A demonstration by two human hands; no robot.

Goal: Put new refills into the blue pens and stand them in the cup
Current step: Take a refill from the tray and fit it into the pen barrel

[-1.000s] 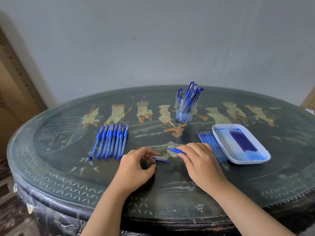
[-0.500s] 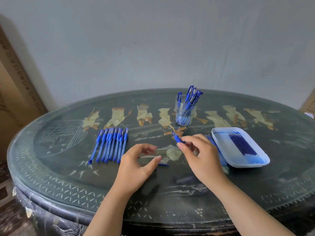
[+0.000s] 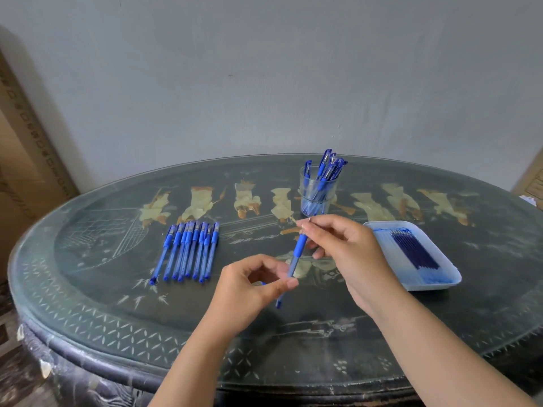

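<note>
Above the table's middle, my right hand (image 3: 346, 254) pinches the top end of a blue pen (image 3: 296, 257) that hangs tilted, tip end up. My left hand (image 3: 249, 286) holds the pen's clear lower barrel between thumb and fingers. A row of several capped blue pens (image 3: 188, 252) lies on the table to the left. A clear cup (image 3: 318, 192) with several blue pens standing in it sits at the back. A white tray (image 3: 440, 282) on the right holds blue refills (image 3: 414, 251).
The dark oval table (image 3: 88, 289) has a glass top with pale inlaid figures and a curved front edge. A cardboard box (image 3: 26, 171) leans at the left against the grey wall. Another box corner (image 3: 531, 183) shows at the far right.
Both hands rose from the table. The right hand lifted the pen upright and the left hand took hold of its lower barrel. The view tilted down slightly.
</note>
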